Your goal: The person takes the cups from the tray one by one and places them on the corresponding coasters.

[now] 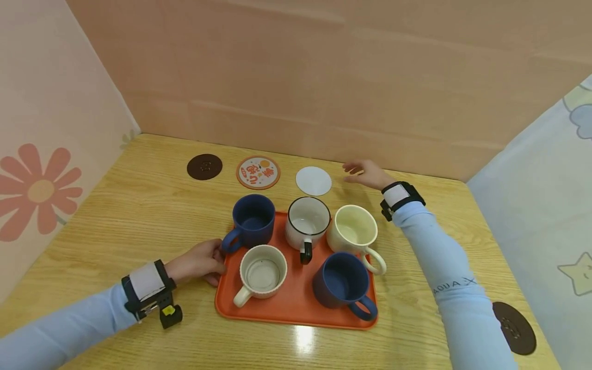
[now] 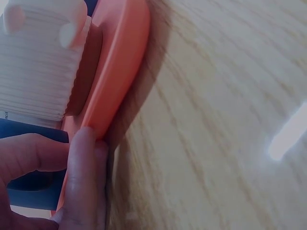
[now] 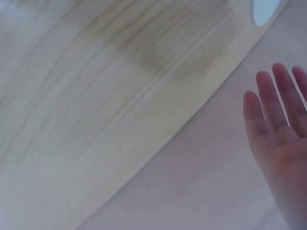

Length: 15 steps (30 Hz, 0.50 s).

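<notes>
My left hand (image 1: 198, 262) grips the left rim of an orange-red tray (image 1: 293, 293). In the left wrist view its fingers (image 2: 81, 167) lie along the tray's rim, close to a dark blue mug. Several mugs stand on the tray: a blue mug (image 1: 253, 222) at back left, a white mug with a black rim (image 1: 307, 226), a pale yellow mug (image 1: 351, 228), a ribbed cream mug (image 1: 262, 272) and another blue mug (image 1: 339, 282). Beyond the tray, my right hand (image 1: 367, 173) hovers with nothing in it, fingers extended, just right of a white round coaster (image 1: 313, 181).
Left of the white coaster lie a patterned orange-edged coaster (image 1: 258, 172) and a dark brown coaster (image 1: 204, 166), in a row along the back of the wooden table (image 1: 139, 205). A second brown coaster (image 1: 514, 328) lies at the right edge. Covered walls rise at the back and sides.
</notes>
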Tool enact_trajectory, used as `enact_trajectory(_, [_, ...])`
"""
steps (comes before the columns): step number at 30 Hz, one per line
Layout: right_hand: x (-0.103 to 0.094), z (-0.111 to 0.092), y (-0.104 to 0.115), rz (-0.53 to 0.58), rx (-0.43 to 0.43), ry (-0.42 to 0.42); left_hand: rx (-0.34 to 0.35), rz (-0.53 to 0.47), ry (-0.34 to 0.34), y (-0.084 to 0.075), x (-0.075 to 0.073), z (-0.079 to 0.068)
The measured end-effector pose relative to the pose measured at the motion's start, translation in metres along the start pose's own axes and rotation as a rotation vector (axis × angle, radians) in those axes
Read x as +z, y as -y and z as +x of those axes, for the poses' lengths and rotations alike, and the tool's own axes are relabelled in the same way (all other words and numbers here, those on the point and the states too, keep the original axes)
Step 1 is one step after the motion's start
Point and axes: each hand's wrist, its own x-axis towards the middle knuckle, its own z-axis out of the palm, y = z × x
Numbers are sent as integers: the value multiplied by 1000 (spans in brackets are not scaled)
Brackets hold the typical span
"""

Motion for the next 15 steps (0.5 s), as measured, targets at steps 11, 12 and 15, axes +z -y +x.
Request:
enact_trajectory(11, [-6,-28,-20,-144,-23,25,-7,-17,15,0,0,-1])
enact_trajectory(12, [-6,-30,-22,-144,-19,26,-7,-16,14,0,0,-1])
enact_trajectory(15, [-8,-37,-26,-145,-14,31,-2,-13,13,0,0,-1])
